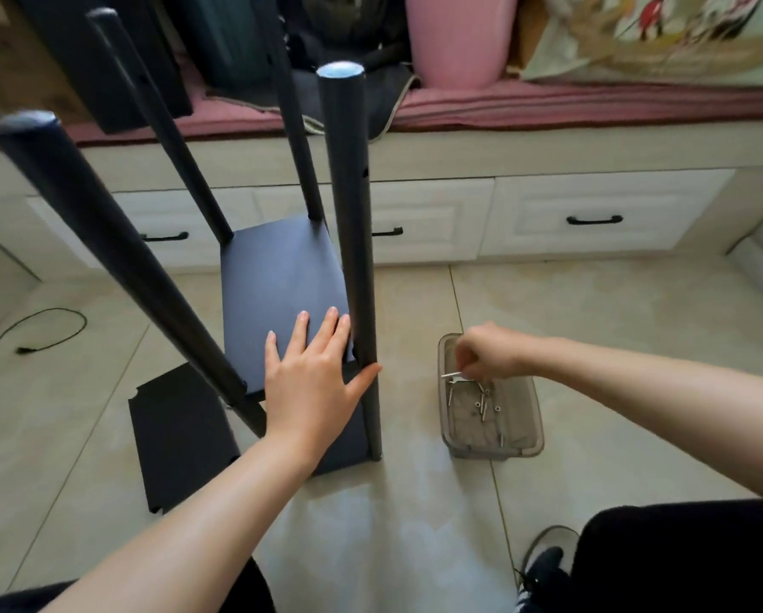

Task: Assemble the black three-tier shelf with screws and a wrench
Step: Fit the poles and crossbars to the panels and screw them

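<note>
The black shelf frame stands on the tiled floor with several round posts rising toward me; the nearest right post (353,241) is upright. A black shelf board (278,276) sits low between the posts. My left hand (313,378) lies flat on that board's near edge, fingers spread, thumb against the right post. My right hand (490,351) hovers over a clear plastic tray (534,431) and pinches a silver screw (452,375). Several more screws (483,402) lie in the tray. No wrench is clearly visible.
A loose black shelf board (176,440) lies flat on the floor at the left. A black cable (48,329) curls farther left. White drawers (591,214) under a cushioned bench run across the back. My knees and shoe (547,564) are at the bottom.
</note>
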A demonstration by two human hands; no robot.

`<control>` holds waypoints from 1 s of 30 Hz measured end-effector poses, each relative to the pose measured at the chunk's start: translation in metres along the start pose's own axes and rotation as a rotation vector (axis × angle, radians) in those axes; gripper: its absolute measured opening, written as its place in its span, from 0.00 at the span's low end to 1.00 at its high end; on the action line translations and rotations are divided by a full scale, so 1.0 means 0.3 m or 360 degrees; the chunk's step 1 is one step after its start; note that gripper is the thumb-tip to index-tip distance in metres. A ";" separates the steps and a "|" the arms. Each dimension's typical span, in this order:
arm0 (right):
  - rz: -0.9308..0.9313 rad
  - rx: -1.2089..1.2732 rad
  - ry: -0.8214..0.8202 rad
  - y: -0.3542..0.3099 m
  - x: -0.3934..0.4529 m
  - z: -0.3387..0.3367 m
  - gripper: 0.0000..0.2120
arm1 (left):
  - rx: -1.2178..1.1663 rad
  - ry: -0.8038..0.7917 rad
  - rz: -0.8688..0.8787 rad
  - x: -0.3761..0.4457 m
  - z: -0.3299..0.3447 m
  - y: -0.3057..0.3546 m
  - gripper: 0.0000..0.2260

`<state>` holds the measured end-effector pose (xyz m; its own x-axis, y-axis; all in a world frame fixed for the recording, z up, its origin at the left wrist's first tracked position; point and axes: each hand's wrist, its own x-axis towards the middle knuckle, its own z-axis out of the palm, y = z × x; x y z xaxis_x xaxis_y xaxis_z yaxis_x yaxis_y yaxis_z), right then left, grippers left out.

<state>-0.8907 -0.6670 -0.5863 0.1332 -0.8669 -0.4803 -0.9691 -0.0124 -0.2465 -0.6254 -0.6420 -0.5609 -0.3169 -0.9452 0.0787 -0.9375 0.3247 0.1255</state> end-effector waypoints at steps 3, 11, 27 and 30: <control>-0.0095 0.0344 0.0133 -0.106 -0.115 -0.052 0.02 | 0.0027 -0.0031 0.0016 0.007 -0.010 0.006 0.34; 0.0006 0.1161 0.0261 -0.282 -0.299 -0.062 0.04 | 0.0112 -0.0048 0.0106 0.009 0.000 -0.017 0.34; 0.0186 0.1278 0.0186 -0.333 -0.187 -0.033 0.06 | 0.0248 -0.0032 0.0228 0.010 0.050 -0.059 0.32; 0.0146 0.1323 0.0211 -0.328 -0.191 -0.028 0.05 | 0.0267 -0.0016 0.0229 0.012 0.055 -0.059 0.30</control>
<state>-0.8047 -0.6203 -0.5276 -0.0144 -0.8985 -0.4387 -0.5000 0.3865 -0.7750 -0.6124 -0.6516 -0.5791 -0.4498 -0.8901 0.0741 -0.8930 0.4469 -0.0527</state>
